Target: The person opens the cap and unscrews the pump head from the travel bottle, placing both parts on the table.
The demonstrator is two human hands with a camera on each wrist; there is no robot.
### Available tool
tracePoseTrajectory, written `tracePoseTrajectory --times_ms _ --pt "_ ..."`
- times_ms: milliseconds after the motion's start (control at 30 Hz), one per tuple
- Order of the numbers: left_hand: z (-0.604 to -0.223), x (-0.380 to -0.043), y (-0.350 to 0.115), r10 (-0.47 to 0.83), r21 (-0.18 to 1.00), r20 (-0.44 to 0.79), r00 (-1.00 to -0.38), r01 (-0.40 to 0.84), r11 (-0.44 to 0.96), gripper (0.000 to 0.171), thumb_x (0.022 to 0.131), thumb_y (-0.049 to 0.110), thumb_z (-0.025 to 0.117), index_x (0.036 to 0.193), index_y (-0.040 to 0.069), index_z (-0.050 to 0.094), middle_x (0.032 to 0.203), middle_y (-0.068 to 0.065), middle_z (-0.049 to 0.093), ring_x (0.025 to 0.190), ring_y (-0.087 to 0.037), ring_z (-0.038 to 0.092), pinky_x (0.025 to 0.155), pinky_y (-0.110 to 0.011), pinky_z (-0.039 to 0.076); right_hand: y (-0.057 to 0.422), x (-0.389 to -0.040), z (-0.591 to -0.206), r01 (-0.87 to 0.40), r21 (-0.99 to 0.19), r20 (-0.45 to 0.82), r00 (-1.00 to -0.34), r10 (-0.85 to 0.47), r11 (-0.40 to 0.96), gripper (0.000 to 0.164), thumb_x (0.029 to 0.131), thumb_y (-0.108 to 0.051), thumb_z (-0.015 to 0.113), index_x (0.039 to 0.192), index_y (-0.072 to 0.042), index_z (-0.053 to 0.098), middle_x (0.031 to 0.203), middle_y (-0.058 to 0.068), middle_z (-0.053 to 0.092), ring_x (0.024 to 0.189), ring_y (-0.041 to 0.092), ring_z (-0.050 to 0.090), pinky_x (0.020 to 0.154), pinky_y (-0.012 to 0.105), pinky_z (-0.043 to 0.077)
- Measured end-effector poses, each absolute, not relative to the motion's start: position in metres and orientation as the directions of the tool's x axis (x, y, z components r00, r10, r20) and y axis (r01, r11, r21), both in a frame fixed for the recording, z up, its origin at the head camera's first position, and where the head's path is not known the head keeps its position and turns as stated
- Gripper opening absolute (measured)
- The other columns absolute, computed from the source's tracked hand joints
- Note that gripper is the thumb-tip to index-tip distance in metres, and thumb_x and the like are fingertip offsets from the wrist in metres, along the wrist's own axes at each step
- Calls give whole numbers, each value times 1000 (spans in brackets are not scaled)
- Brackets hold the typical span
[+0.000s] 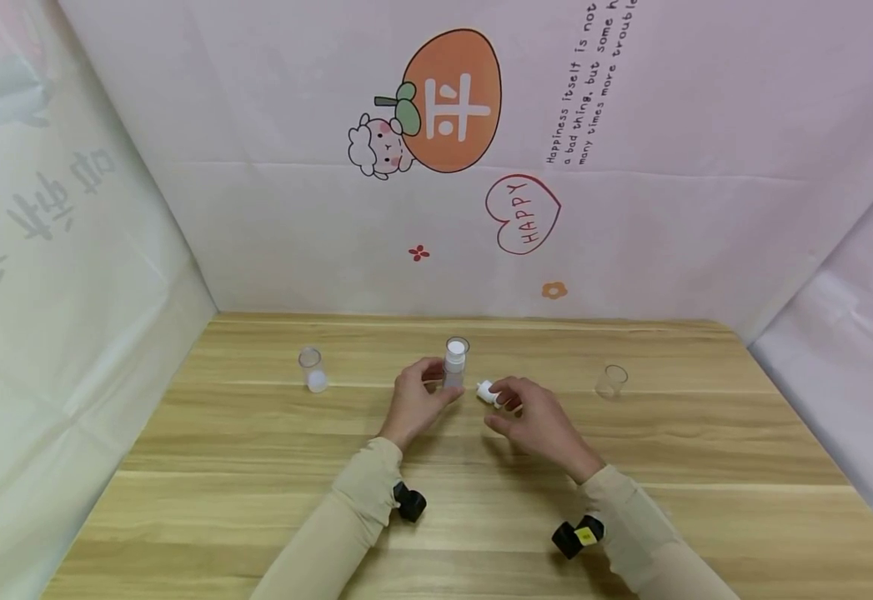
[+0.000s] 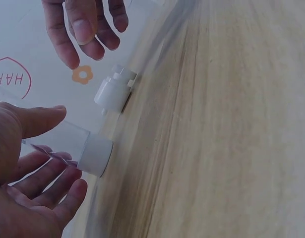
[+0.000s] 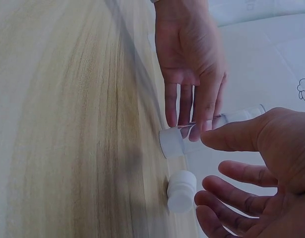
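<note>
My left hand point(image 1: 415, 404) holds a clear cylindrical bottle point(image 1: 454, 367) upright on the wooden table, thumb on the near side and fingers behind it. White shows inside its upper part in the head view. Both wrist views show its white base point(image 2: 96, 154) against the tabletop. Just right of the bottle lies a small white stepped fitting point(image 3: 181, 192), like a pump or cap part. Over this fitting hovers my right hand point(image 1: 537, 423), fingers loosely bent and apart; in the left wrist view a gap shows between its fingertips and the fitting.
A clear cylinder with a white disc point(image 1: 313, 371) stands on the left of the table point(image 1: 256, 467). Farther right is a small clear cup-like piece point(image 1: 612, 382). A printed cloth wall point(image 1: 316, 242) rises behind the back edge, with more cloth at both sides.
</note>
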State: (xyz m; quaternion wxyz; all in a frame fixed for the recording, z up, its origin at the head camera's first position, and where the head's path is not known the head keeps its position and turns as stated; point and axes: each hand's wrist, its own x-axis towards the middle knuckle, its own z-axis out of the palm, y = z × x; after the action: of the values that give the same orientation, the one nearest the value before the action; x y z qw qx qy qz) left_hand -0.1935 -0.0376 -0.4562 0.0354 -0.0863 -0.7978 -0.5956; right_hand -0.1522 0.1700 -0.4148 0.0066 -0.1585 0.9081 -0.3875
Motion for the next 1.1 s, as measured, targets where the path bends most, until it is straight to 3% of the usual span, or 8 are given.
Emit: tracePoseTrajectory --times_ms 867,1100 --pt "-452 -192 -38 48 934 221 -974 225 279 36 86 11 83 116 -2 68 110 -15 69 104 -28 66 89 -37 57 169 -154 -416 -257 -708 88 -956 -278 657 38 89 -9 79 123 0 65 105 15 67 98 33 65 86 50 54" --pt "-447 -187 -42 55 924 257 -965 262 280 36 84 13 84 114 0 68 108 -12 68 103 -28 65 89 -39 57 168 -155 -415 -260 -714 90 -955 -282 651 39 89 -9 78 124 1 64 105 16 67 98 34 65 86 51 55"
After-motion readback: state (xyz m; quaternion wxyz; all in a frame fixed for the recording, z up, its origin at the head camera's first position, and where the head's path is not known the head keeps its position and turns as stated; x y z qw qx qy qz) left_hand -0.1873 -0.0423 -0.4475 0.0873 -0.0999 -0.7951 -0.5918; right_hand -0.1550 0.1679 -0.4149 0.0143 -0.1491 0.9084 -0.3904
